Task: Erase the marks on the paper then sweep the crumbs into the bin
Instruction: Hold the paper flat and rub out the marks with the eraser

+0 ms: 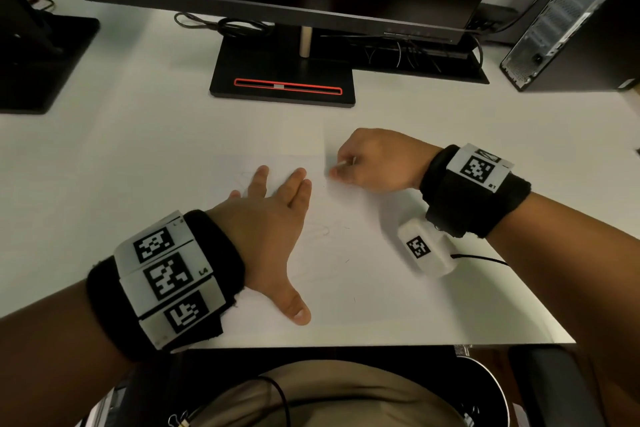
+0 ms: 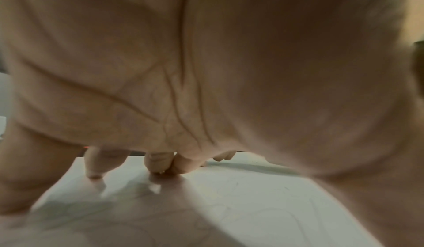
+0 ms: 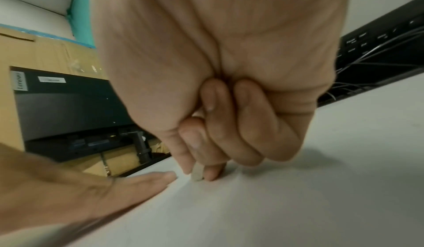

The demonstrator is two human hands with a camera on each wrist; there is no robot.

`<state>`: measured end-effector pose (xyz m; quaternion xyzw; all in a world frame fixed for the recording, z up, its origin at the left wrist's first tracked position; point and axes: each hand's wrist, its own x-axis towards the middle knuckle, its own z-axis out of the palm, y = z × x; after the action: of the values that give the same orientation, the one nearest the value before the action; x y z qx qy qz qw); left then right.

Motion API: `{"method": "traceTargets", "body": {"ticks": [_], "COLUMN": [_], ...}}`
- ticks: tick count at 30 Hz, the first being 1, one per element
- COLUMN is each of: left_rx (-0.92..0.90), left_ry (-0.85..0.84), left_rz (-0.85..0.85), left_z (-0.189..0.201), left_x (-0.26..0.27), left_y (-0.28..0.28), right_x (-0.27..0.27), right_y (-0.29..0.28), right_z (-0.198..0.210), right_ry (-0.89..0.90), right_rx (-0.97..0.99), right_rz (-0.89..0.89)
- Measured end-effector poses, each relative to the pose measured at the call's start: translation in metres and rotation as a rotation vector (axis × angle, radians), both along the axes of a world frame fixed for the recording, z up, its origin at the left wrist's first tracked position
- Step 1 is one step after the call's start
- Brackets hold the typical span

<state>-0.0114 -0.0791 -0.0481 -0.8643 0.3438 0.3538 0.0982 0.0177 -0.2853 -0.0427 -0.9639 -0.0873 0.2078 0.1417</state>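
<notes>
A white sheet of paper (image 1: 346, 288) with faint pencil scribbles lies on the white desk in front of me. My left hand (image 1: 277, 204) lies flat on it, fingers straight and spread, holding it down. My right hand (image 1: 367, 163) pinches a small pale eraser (image 3: 197, 173) between thumb and fingers, its tip pressed on the paper (image 3: 275, 205) near the sheet's far right part. The left hand's fingertips (image 3: 168, 175) lie just left of the eraser. A few thin dark crumbs (image 1: 347, 261) lie on the sheet. In the left wrist view the palm (image 2: 206, 69) fills the frame above the paper (image 2: 252, 205).
A black monitor stand (image 1: 284, 80) with a red stripe stands behind the paper, cables beside it. A second stand (image 1: 38, 59) is at the far left, a computer tower (image 1: 571, 17) at the far right. A round bin (image 1: 491, 388) sits below the desk edge at right.
</notes>
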Motion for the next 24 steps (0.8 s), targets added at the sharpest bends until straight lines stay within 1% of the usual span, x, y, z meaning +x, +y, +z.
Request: {"method": "traceTargets", "body": {"ticks": [2, 3, 4, 7, 11, 14, 15, 18, 22, 24], "left_rx": [0.006, 0.009, 0.013, 0.017, 0.023, 0.022, 0.024, 0.032, 0.024, 0.023], "left_ry": [-0.002, -0.004, -0.004, -0.003, 0.002, 0.001, 0.001, 0.003, 0.004, 0.008], "left_rz": [0.000, -0.002, -0.002, -0.005, 0.000, -0.002, -0.003, 0.000, 0.001, 0.004], "left_z": [0.001, 0.001, 0.001, 0.001, 0.001, 0.001, 0.001, 0.002, 0.002, 0.002], "left_x": [0.000, 0.000, 0.000, 0.000, 0.000, 0.000, 0.000, 0.000, 0.000, 0.000], "left_y": [0.000, 0.000, -0.001, -0.001, -0.001, -0.002, -0.002, -0.002, -0.002, -0.001], "right_x": [-0.009, -0.012, -0.014, -0.013, -0.020, -0.020, -0.020, -0.025, -0.025, -0.028], "right_y": [0.003, 0.005, 0.005, 0.002, 0.006, 0.001, 0.000, 0.002, -0.003, 0.000], "right_z": [0.000, 0.000, 0.001, 0.002, 0.002, 0.000, 0.000, 0.001, -0.001, -0.001], "right_ry": [0.083, 0.127, 0.132, 0.045, 0.139, 0.052, 0.039, 0.101, 0.003, 0.073], "right_rx": [0.009, 0.026, 0.033, 0.008, 0.020, 0.021, 0.018, 0.010, 0.018, 0.027], "right_rz": [0.069, 0.084, 0.080, 0.050, 0.092, 0.024, 0.021, 0.072, -0.001, 0.036]}}
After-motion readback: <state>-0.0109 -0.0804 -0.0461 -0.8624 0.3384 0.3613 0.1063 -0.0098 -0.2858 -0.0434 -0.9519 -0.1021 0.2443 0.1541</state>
